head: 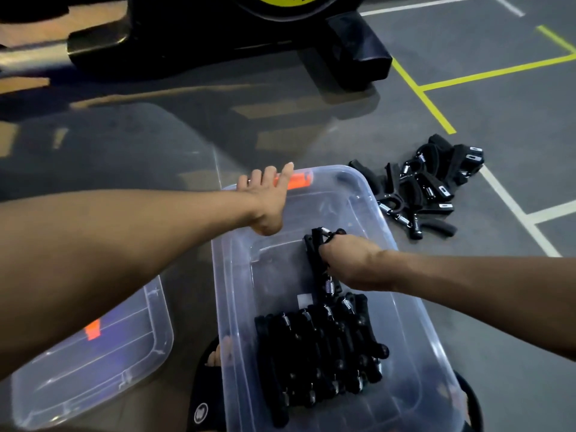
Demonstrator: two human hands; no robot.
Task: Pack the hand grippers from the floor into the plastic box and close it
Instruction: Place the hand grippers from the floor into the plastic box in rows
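My right hand grips a hand gripper inside the plastic box. My left hand rests on the box's far rim, fingers straight.

Right hand mostly hides its own fingers behind the hand grippers it's got. The plastic box runs off the bottom edge, and so do both sandals. The black machine up top is cropped, logo unreadable.

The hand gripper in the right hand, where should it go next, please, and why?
Probably lower it beside the packed row and let go: the right hand holds the hand gripper above the plastic box, which the left hand steadies.
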